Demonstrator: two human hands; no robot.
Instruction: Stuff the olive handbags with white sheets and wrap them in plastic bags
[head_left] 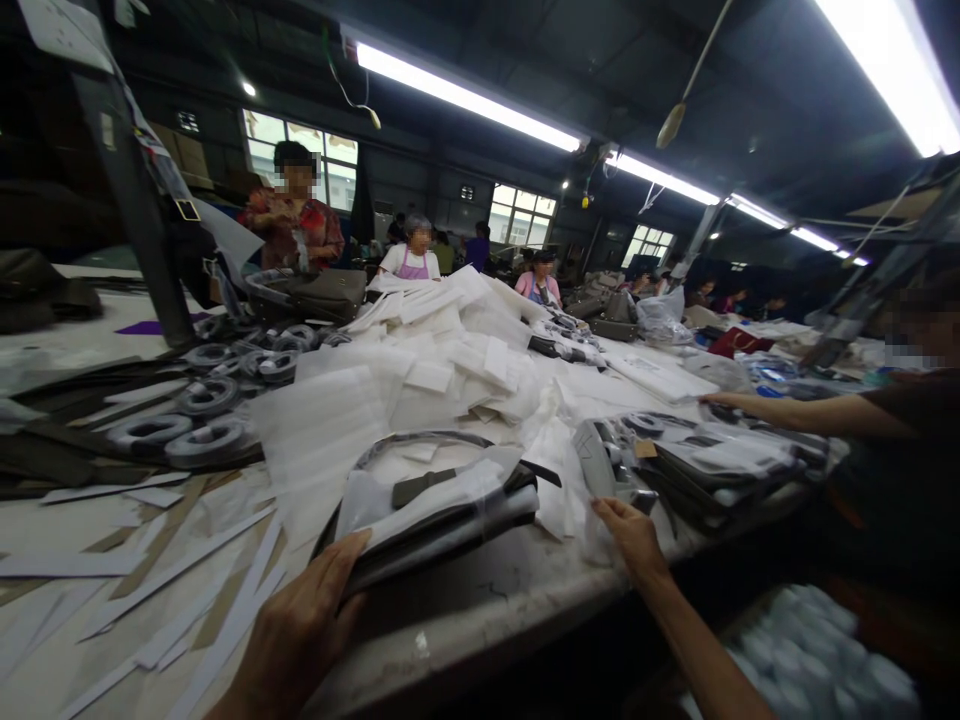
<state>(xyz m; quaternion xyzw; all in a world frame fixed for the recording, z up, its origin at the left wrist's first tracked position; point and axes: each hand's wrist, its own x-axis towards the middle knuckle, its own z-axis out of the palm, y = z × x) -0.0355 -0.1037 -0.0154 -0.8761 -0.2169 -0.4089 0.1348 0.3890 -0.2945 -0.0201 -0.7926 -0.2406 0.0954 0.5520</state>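
Left hand (307, 605) at seven o'clock clasps the handbag (457, 525); right hand (634, 540), four o'clock, pinches plastic film (592, 540): wrapping, seemingly; tucking needed next.

A: What is the surface?
B: A long, pale table (465, 615), its front edge scuffed, running away into the room.
A: What lies at the left?
B: Loose white and tan strips (217, 560), scattered at angles, with grey coils (206, 395) grouped behind them.
A: And in the middle?
B: A wide heap of white sheets (450, 350). In front of it, near the edge, sits a dark bag (450, 515) with white wrapping.
A: On the right?
B: A stack of dark, flat bags (697, 480), partly wrapped.
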